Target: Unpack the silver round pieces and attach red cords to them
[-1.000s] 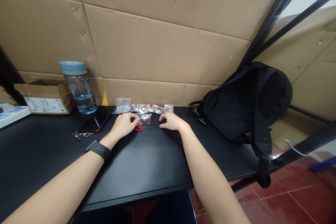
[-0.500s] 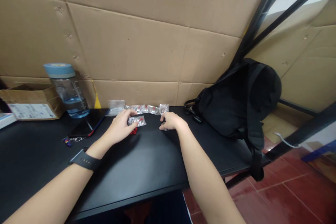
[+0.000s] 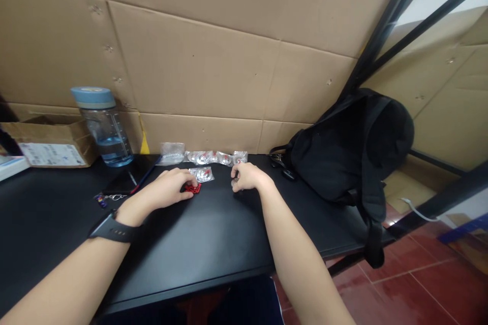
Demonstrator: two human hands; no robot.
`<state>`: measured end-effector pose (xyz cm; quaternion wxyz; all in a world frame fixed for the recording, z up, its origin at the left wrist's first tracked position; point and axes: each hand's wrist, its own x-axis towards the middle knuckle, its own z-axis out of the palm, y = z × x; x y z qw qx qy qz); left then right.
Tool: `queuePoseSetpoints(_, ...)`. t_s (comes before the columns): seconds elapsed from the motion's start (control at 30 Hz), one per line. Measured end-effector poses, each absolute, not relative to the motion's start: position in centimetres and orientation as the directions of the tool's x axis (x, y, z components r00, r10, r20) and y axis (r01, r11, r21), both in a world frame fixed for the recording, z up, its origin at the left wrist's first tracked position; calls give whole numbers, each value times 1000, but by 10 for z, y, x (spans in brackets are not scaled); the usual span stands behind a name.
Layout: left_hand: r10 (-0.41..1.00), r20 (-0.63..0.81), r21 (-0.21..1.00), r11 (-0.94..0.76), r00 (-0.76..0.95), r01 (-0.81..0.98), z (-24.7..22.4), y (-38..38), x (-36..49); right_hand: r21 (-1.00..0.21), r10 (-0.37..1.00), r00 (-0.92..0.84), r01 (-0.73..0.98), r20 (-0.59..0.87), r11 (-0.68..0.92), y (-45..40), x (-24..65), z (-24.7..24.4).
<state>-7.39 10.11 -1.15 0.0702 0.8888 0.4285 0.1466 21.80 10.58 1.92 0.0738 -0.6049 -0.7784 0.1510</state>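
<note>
A tangled red bundle is partly covered by the left hand; a clear packet with silvery contents is laid flat just beyond. A small shiny piece, mostly hidden, is held in the right hand.

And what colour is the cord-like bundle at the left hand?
The cord-like bundle is red, head view only.

The flat black tabletop is viewed from near above, forward and downward from the wearer's head, with the creased brown cardboard panel faced beyond.
</note>
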Motion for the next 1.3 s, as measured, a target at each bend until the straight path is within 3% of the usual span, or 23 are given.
queuePoseSetpoints(0.17, 756, 211, 295, -654, 620, 697, -12, 102, -71, -349, 966, -256, 909, -29, 231, 108, 224, 18)
queuePoseSetpoints(0.43, 748, 255, 360, -662, 613, 658, -4, 95, -65, -496, 952, -285, 814, 111, 302, 108, 225, 22)
queuePoseSetpoints(0.6, 793, 316, 523, -604, 521, 601, 3, 87, -57, -640, 913, -343, 656, 219, 400, 109, 218, 22)
queuePoseSetpoints(0.77, 811, 401, 554, -585, 426, 592, 8, 84, -50, -801, 892, -384, 440, 240, 405, 113, 211, 14)
queuePoseSetpoints(1.0, 824, 444, 631, -566, 352, 531, 3, 88, -48, -870, 865, -381, 237, 326, 433, 112, 195, 9)
queuePoseSetpoints(1.2, 838, 488, 754, -546, 244, 366, -1, 89, -45, -907, 866, -332, 65, 373, 415, 106, 181, 6)
queuePoseSetpoints(1.3, 840, 497, 732, -540, 218, 414, 1, 88, -44, -907, 859, -332, 20, 391, 420, 103, 173, 6)
